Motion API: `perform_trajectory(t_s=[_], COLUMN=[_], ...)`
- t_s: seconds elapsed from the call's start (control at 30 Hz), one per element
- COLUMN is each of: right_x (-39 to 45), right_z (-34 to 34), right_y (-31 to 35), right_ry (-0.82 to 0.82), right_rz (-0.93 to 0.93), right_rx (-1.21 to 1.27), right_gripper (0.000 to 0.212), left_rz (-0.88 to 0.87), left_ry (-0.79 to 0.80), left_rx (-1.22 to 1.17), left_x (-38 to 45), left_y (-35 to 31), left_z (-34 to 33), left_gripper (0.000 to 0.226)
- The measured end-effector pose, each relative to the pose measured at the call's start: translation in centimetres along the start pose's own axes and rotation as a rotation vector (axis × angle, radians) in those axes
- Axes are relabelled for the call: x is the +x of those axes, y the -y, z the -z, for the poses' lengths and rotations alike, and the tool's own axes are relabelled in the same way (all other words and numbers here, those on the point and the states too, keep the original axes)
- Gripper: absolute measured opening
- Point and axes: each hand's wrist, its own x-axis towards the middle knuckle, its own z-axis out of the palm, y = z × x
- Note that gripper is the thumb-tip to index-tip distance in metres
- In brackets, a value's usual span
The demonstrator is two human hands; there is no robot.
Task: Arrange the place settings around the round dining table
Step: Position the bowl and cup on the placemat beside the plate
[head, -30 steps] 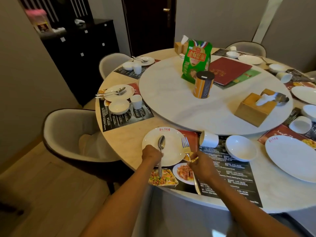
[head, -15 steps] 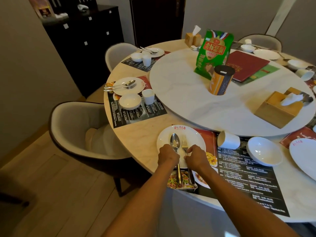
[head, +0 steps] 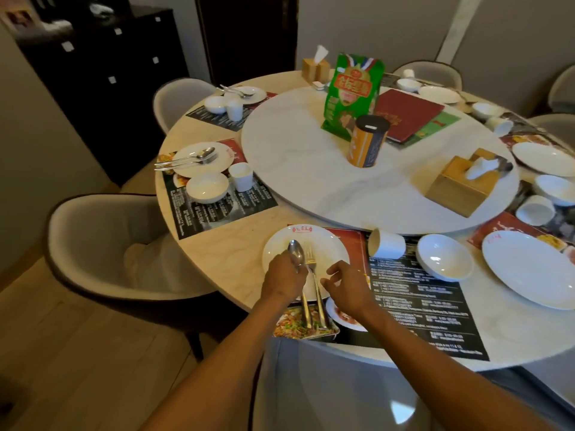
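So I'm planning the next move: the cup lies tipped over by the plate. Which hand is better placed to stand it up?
The right hand: it is open, holds nothing, and is nearer the cup. The left hand is at the spoon.

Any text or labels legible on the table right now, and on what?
Nothing reads clearly.
Green bag: gold characters on a red panel, blurred.
Near plate: red rim mark, blurred.
Placemat: white print, too small.
Orange can: print blurred.
Red menu: gold marks, unreadable.
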Motion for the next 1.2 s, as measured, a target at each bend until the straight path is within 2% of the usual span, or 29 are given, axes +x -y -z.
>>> perform_trajectory(t_s=[0.13, 0.23, 0.4, 0.57, 0.67, 0.77, 0.83, 0.9, 1.2], right_x=[-1.9, -3.1, -4.8, -3.6, -1.1, 1.9, 3.1, 3.6, -0.8], right_z=[3.2, 6.2, 11.4, 17.3, 19.6, 20.4, 20.6, 20.4, 18.3], right_y=[-3.3, -6.8, -12.6, -17.6, -18.8, -20.0, -19.9, -20.0, -20.3], right_ry=[-0.104, -0.122, -0.203, -0.306, -0.243, -0.106, 0.014, 0.053, 0.202], right_rz=[0.019, -0.045, -0.114, -0.158, -0.114, -0.076, -0.067, -0.042, 0.072], right_rx=[0.005, 0.020, 0.025, 0.051, 0.101, 0.158, 0.208, 0.248, 0.182], right_gripper=[0.022, 0.017, 0.020, 0.051, 0.065, 0.075, 0.074, 0.071, 0.083], left_rz=[-0.282, -0.396, -0.298, -0.187, -0.190, -0.156, -0.113, -0.103, -0.111], left_ry=[0.101, 0.203, 0.323, 0.340, 0.292, 0.270, 0.261, 0.243, 0.157], left_rx=[0.071, 0.105, -0.012, -0.168, -0.280, -0.342, -0.365, -0.362, -0.341], left_x=[-1.5, -3.1, -3.6, -3.1, -2.5, -2.0, -1.7, -1.6, -6.2], left_y=[-3.0, -5.5, -8.9, -13.1, -14.4, -15.5, -15.9, -16.0, -12.0], left_z=[-2.3, -6.0, -13.2, -19.1, -21.5, -22.6, -22.9, -22.9, -21.4], left_gripper=[0.018, 0.016, 0.022, 0.054, 0.059, 0.063, 0.063, 0.062, 0.067])
